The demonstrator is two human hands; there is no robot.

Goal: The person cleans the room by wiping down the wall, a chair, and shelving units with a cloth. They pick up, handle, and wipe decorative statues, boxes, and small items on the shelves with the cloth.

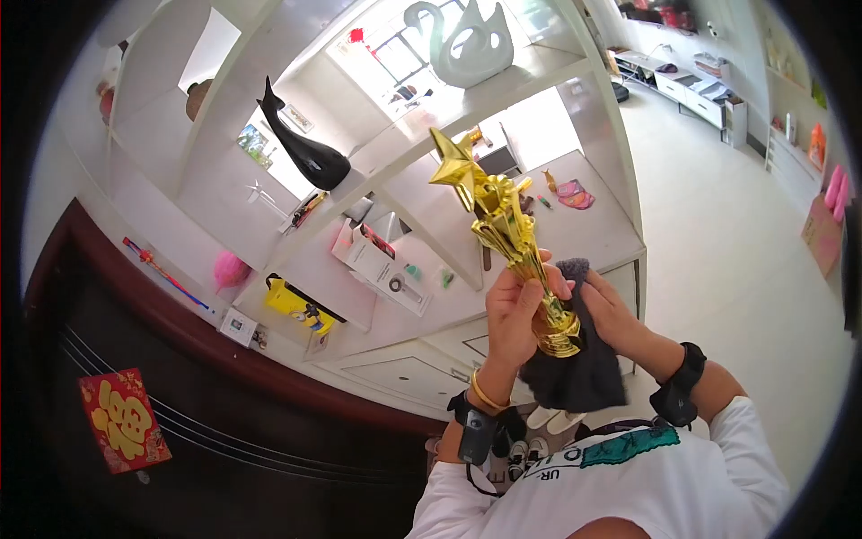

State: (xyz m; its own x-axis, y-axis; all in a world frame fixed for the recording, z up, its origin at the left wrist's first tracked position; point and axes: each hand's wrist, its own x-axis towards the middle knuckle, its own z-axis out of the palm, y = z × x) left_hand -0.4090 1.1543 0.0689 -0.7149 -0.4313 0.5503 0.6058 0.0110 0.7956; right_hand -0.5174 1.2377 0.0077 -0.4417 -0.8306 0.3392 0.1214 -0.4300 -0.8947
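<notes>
A gold star-topped trophy [503,211] is held tilted in front of my chest, its star pointing up and to the left. My left hand [514,316] wraps round the lower stem, thumb across the front, above the round base. A dark grey cloth [575,373] hangs beside and behind the base. My right hand [612,314] grips the cloth's upper part close to the trophy's right side. Part of the right fingers is hidden behind the cloth and trophy.
White shelving [575,207] stands ahead, bearing a white swan figure [467,45], a black whale-like ornament [305,148], a white box [382,269] and a yellow item [301,305]. A dark door [269,449] is at lower left. Floor [718,269] extends right, toward a low cabinet [687,90].
</notes>
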